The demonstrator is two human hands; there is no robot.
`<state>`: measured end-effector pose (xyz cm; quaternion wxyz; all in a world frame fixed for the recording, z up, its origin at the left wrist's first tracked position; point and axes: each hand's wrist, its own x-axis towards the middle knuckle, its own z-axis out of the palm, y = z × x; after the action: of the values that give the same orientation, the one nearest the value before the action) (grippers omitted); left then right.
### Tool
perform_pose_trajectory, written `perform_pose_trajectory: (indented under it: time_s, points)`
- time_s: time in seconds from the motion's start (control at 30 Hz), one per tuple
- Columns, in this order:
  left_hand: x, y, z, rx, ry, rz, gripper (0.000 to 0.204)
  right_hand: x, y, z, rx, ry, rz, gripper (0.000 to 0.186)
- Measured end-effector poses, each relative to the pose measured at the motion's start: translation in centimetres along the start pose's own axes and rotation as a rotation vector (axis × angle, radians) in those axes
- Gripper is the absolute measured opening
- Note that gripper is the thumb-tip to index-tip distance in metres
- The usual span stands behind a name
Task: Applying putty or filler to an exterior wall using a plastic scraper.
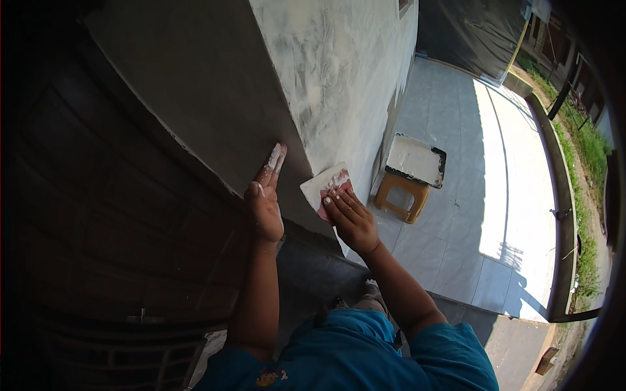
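Note:
In my right hand is a flat, wide putty scraper, pinkish near my fingers and smeared white along its blade. It lies against the white-patched wall, close to the outer corner. My left hand is stretched out flat along the shaded grey side of the same corner, fingers straight and holding nothing. White putty coats its fingertips; whether the palm touches the wall I cannot tell. Some putty also sticks to the fingers of my right hand.
A black-rimmed tray of white putty rests on a tan plastic stool to the right. Grey tiles cover the porch floor, bounded by a low curb. Dark sheeting hangs at the back. A dark panelled surface stands left.

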<state>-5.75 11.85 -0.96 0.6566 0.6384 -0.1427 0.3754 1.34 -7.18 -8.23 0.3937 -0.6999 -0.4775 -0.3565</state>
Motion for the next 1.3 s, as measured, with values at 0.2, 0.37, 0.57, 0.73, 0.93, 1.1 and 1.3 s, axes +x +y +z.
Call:
perform_pose_trajectory:
  time_s: [0.2,0.37,0.57,0.73,0.93,1.1,1.3]
  points:
    - [-0.1,-0.2,0.4,0.026,0.012,-0.014,0.074,-0.8,0.2,-2.3,-0.070,0.113,0.099,0.037]
    - [-0.5,-0.1,1.0,-0.032,0.063,-0.017,0.074,2.6,1.2,-1.0,-0.001,-0.011,0.024,0.042]
    - [-0.8,-0.7,1.2,-0.047,0.067,0.055,0.070,2.3,0.7,-2.7,0.094,0.080,0.008,0.037]
    - [-1.8,-1.7,2.3,-0.099,0.247,0.042,0.072,6.5,2.7,-1.8,0.104,0.099,-0.087,0.040]
    - [-1.4,-1.6,4.1,-0.133,0.314,0.068,0.084,4.1,3.4,-2.2,0.230,-0.052,-0.132,0.036]
    - [-1.6,-1.7,5.4,-0.093,0.432,0.026,0.089,5.5,6.4,-4.5,0.216,0.003,-0.058,0.034]
    - [-2.2,-2.6,5.7,-0.199,0.494,0.060,0.089,8.6,5.7,0.7,0.213,0.009,-0.308,0.042]
